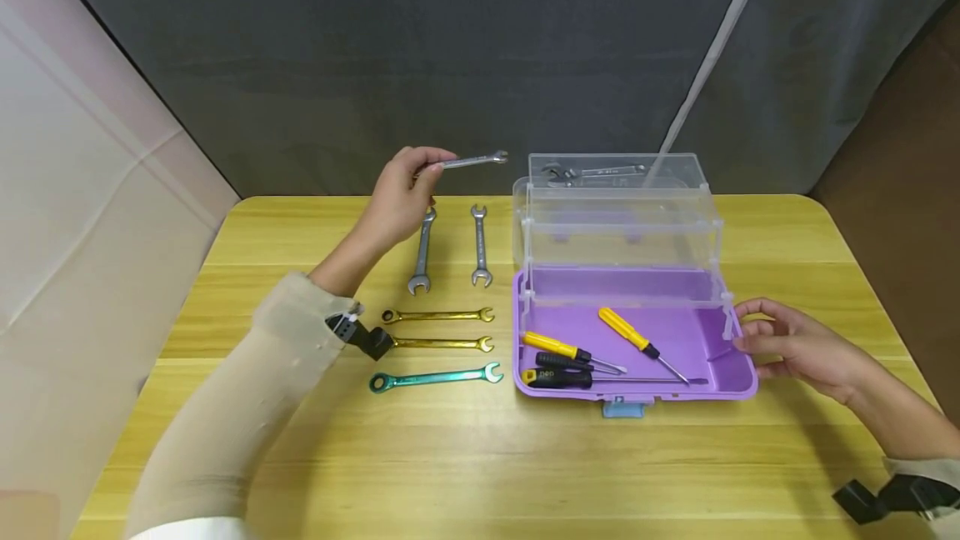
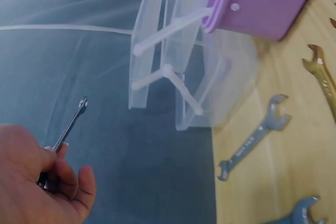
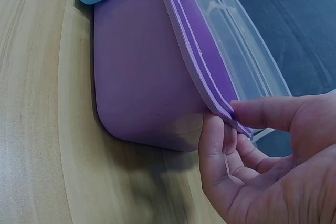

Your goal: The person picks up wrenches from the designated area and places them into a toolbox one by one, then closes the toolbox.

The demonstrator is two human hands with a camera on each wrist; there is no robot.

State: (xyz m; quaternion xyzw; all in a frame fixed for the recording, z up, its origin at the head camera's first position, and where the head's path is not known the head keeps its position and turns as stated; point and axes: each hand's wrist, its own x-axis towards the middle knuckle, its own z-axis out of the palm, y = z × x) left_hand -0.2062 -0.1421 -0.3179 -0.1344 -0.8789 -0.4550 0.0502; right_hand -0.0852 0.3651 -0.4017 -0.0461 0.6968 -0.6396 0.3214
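My left hand pinches a small silver wrench, raised over the back of the table, left of the toolbox; its far end points right. The purple toolbox stands with its clear tiered trays folded up and back. My right hand grips the box's right rim, thumb on top and fingers below, as the right wrist view shows. Silver wrenches lie in the top tray. Inside the box are screwdrivers with yellow handles and black ones.
Left of the box, two silver open-end wrenches lie lengthwise on the wooden table. Nearer me are two gold wrenches and a green one, laid crosswise. A grey curtain hangs behind the table.
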